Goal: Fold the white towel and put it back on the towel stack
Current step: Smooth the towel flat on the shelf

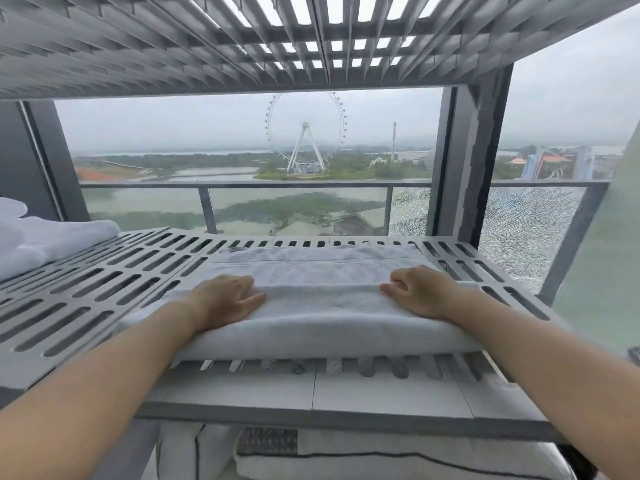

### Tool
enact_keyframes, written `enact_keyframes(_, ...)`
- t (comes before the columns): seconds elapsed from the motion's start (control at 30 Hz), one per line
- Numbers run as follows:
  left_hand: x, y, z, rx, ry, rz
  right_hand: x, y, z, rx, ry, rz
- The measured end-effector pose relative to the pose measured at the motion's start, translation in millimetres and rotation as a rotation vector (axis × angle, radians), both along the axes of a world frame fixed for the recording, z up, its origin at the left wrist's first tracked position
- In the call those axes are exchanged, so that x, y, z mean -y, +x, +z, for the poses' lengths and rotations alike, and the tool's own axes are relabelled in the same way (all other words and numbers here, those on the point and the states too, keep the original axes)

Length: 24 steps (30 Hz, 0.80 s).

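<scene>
White towel [318, 306] lay folded at frame centre on the slotted shelf [104, 282] — left hand [228, 299] and right hand [419, 294] pressed flat on it, fingers loose, grasping nothing; towel stack [41, 237] sat far left.

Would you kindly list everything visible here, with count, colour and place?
white towel: one, white, partly folded, on the middle of the shelf
towel stack: one, white, far left of the shelf
slotted shelf: one, grey, across the frame
upper slotted shelf: one, grey, overhead
bedding: white with dark piping, below the shelf
balcony railing: one, grey, outside the window
Ferris wheel: one, white, distant centre
left hand: one, on the towel's fold, left side
right hand: one, on the fold, right side
</scene>
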State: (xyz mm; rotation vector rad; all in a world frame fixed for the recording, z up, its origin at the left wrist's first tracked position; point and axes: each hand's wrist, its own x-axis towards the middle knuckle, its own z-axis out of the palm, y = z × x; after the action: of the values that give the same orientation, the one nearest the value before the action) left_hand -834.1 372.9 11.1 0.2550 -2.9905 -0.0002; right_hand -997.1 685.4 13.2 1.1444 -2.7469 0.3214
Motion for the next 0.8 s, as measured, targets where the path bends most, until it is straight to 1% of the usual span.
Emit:
enact_keyframes(0.1,0.8,-0.4,3.4,-0.009,-0.004,0.01,1.8,-5.0,1.8,0.001,0.019,0.019)
enact_keyframes(0.27,2.1,-6.1,6.3,-0.071,-0.058,0.038,4.0,-13.5,3.9,-0.01,-0.003,0.05)
enact_keyframes(0.43,2.5,-10.7,2.0,-0.003,-0.075,0.064,6.3,-19.1,0.2,-0.029,-0.01,0.057)
enact_keyframes(0.7,-0.7,-6.0,4.7,-0.015,-0.123,0.104,13.1,-16.1,5.2,-0.172,-0.091,0.046)
enact_keyframes(0.8,-3.7,-3.8,5.3,0.007,-0.102,0.129,16.1,-14.9,4.0,-0.145,-0.066,0.019)
